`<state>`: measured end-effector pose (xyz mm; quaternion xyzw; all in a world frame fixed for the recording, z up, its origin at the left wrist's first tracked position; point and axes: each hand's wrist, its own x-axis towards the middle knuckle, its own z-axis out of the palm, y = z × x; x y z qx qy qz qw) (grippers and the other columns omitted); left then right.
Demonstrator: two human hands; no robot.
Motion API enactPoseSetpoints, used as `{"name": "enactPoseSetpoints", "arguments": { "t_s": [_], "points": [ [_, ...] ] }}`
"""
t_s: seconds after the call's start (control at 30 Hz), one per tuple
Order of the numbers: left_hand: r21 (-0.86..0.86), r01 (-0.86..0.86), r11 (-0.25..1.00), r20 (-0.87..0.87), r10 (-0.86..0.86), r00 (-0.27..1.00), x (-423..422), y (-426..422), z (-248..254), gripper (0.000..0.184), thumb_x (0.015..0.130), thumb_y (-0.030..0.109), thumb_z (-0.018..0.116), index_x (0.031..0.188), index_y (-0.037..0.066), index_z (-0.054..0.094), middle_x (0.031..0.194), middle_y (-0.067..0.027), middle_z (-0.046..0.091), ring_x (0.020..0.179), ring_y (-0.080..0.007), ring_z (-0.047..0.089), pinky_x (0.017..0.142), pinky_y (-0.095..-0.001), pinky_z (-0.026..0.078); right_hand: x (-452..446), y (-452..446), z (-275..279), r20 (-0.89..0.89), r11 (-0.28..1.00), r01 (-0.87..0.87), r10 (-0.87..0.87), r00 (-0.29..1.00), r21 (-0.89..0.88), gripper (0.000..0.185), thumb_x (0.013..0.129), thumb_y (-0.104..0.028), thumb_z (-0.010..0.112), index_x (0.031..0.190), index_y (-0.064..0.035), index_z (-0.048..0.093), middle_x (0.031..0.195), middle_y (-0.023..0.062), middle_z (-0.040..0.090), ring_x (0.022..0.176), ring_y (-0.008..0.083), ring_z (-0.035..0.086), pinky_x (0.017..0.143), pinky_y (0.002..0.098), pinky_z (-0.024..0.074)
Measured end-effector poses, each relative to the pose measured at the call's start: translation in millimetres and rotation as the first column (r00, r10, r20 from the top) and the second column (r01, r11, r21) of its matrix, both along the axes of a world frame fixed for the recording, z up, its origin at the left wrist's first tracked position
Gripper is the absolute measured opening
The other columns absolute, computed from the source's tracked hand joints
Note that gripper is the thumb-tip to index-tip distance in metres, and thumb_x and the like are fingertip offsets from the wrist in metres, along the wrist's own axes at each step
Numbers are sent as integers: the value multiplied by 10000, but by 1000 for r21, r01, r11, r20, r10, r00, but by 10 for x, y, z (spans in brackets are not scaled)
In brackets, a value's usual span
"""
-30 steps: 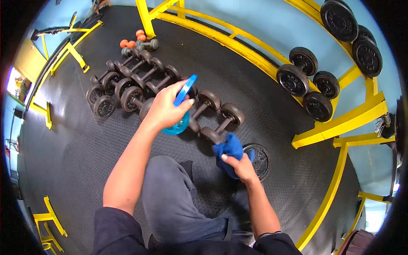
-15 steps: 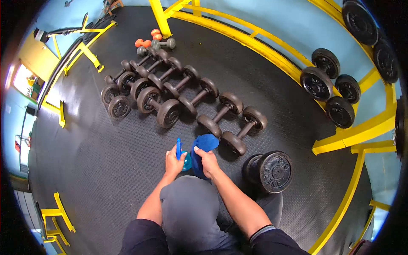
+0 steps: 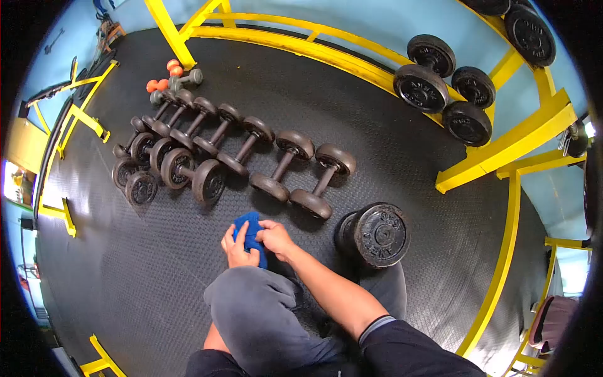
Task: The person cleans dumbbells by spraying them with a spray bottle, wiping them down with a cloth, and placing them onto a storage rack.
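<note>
A crumpled blue cloth point(image 3: 249, 227) is bunched between my two hands, just beyond my raised knee. My left hand point(image 3: 237, 250) is closed on its near-left side, the fingers lying over the fabric. My right hand point(image 3: 276, 240) pinches the cloth from the right. The spray bottle from the earlier frame does not show now. Past the hands, a brown dumbbell point(image 3: 282, 168) and another brown dumbbell point(image 3: 323, 182) lie on the black floor, apart from my fingers. A large black dumbbell point(image 3: 380, 236) stands right of my right forearm.
Several brown dumbbells point(image 3: 192, 174) lie in rows at the left, with small orange dumbbells point(image 3: 157, 85) and grey ones point(image 3: 187, 79) behind. A yellow rack point(image 3: 509, 147) holding black dumbbells point(image 3: 422, 87) borders the right. Yellow bench frames point(image 3: 78, 116) stand at far left.
My left hand has gone from the blue spray bottle to the cloth, and the bottle has dropped from sight. Both hands have come together. The view has shifted, so the dumbbells appear farther left.
</note>
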<state>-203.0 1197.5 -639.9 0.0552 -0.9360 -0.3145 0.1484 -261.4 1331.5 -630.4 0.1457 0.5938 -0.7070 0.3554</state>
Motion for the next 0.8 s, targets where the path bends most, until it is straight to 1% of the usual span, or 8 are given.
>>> {"name": "enactPoseSetpoints", "arguments": {
  "t_s": [0.07, 0.23, 0.3, 0.47, 0.6, 0.7, 0.77, 0.8],
  "points": [
    [6, 39, 999, 61, -39, 997, -59, 19, 57, 663, 642, 87, 622, 1295, 152, 527, 1198, -191, 468, 1124, -371, 445, 975, -454, 381, -36, -45, -19, -266, 984, 171, -155, 952, 39, 270, 738, 26, 638, 1004, -1, 668, 840, 53, 649, 703, 114, 581, 605, 248, 474],
    [11, -119, 993, 49, 119, 992, -219, 79, 163, 507, 658, 31, 599, 1158, 110, 612, 1096, -187, 565, 1032, -371, 534, 931, -445, 427, -322, 154, 106, -595, 879, 390, -163, 787, 275, 237, 766, 2, 618, 997, -12, 666, 762, 63, 646, 688, 131, 589, 649, 287, 496],
    [-37, -107, 994, 409, 113, 905, -298, -58, 95, 474, 659, 10, 577, 1125, 91, 619, 1015, -220, 626, 991, -400, 586, 884, -457, 466, -448, 211, 62, -587, 871, 429, -222, 779, 240, 205, 780, 17, 610, 981, 2, 649, 796, 53, 646, 698, 123, 585, 640, 278, 493],
    [5, 5, 1000, 385, -7, 923, -618, 16, 295, 433, 697, 18, 601, 1124, 81, 632, 1047, -229, 641, 977, -378, 625, 864, -444, 493, -659, 300, 111, -538, 842, 516, -365, 760, 158, 233, 753, -22, 609, 982, 0, 648, 829, 129, 667, 768, 200, 629, 744, 325, 503],
    [20, 112, 993, 385, -111, 916, -876, 234, 346, 467, 719, 34, 626, 1181, 90, 596, 1067, -227, 636, 999, -385, 614, 876, -446, 488, -753, 306, -30, -537, 833, 513, -342, 771, 206, 351, 745, -41, 628, 1092, 3, 608, 952, 166, 664, 861, 247, 635, 807, 341, 497],
    [65, 141, 988, 383, -155, 911, -973, 334, 262, 500, 744, 72, 660, 1231, 90, 548, 1097, -227, 625, 1007, -398, 605, 881, -451, 484, -709, 329, -317, -557, 812, 488, -255, 790, 321, 480, 741, -84, 631, 1206, 4, 547, 1116, 213, 611, 1013, 318, 603, 910, 368, 469],
    [103, 143, 984, 329, -169, 929, -984, 385, 226, 519, 759, 97, 675, 1254, 87, 517, 1105, -234, 620, 1005, -407, 604, 878, -451, 484, -605, 451, -184, -394, 812, 236, -8, 919, 534, 567, 741, -123, 624, 1277, 7, 492, 1215, 242, 547, 1120, 371, 543, 981, 392, 430],
    [133, 116, 984, 340, -155, 928, -981, 365, 180, 559, 749, 123, 699, 1267, 75, 495, 1111, -246, 612, 1024, -410, 594, 899, -448, 473, -539, 465, -115, -388, 786, 229, 15, 921, 575, 544, 757, -130, 611, 1274, 2, 502, 1202, 245, 552, 1114, 378, 549, 975, 395, 435]
  ]
}}
